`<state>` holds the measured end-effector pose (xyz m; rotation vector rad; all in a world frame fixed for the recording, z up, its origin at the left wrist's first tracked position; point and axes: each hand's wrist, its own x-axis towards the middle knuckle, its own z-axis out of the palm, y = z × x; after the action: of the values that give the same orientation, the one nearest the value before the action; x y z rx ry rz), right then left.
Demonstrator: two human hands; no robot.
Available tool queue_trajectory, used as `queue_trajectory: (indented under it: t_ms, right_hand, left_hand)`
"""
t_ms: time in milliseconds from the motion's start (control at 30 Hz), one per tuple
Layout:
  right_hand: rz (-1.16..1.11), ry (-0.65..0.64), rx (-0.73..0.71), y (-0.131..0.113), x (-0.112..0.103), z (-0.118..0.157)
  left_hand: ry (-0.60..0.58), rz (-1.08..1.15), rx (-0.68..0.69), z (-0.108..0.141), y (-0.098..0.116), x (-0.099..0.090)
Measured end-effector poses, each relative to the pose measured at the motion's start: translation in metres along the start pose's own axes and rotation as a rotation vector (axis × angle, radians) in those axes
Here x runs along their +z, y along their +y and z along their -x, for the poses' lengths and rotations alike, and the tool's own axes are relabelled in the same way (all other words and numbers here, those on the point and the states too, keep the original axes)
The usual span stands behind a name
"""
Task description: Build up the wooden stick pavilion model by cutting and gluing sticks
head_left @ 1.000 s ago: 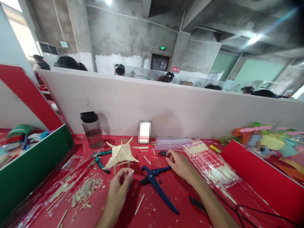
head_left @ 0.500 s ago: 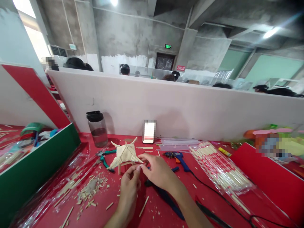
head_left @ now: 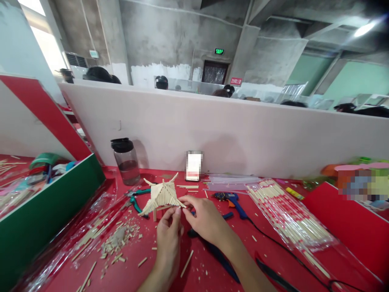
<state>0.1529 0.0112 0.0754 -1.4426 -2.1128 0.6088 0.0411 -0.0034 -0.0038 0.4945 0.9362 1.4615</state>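
Observation:
A small pavilion model (head_left: 164, 194) built of thin wooden sticks stands on the red tabletop, its slatted roof flaring into upturned corners. My right hand (head_left: 205, 217) pinches the roof's front right corner between thumb and fingers. Just below that same corner, my left hand (head_left: 168, 231) is closed, with thumb and forefinger pressed together at the roof edge; its fingertips partly hide the model's legs. Green-handled pliers (head_left: 135, 204) lie behind and left of the model. A blue hot glue gun (head_left: 232, 201) rests right of my hands, and a dark blue tool (head_left: 221, 257) lies under my right forearm.
Wood scraps (head_left: 120, 239) are piled at the left. A water bottle (head_left: 126, 162) and a lit phone (head_left: 193, 166) stand by the white partition (head_left: 164, 121). Packed sticks (head_left: 285, 213) lie right, near the glue gun's cord (head_left: 273, 237). Green (head_left: 54, 215) and red (head_left: 349, 231) panels flank the table.
The whole view has shifted slightly. My left thumb has drawn a little away from my right thumb at the roof corner; my right hand keeps its pinch there.

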Motion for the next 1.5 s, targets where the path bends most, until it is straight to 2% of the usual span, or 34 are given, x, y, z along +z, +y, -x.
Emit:
queue_trajectory:
  t_ms: [500,767,1133,1500]
  right_hand:
    - [0.055,0.004,0.014,-0.003,0.0,0.001]
    - [0.059,0.004,0.003,-0.004,-0.001,0.002]
    - [0.071,0.0,-0.009,-0.002,0.0,0.001]
    - [0.082,-0.013,-0.003,-0.005,-0.002,0.002]
  left_hand:
    - [0.005,0.093,-0.036,0.006,0.003,0.006]
    - [0.074,0.152,-0.064,0.009,0.007,0.013]
    - [0.012,0.197,-0.067,0.007,0.005,0.014]
    - [0.021,0.181,-0.077,0.007,0.006,0.015]
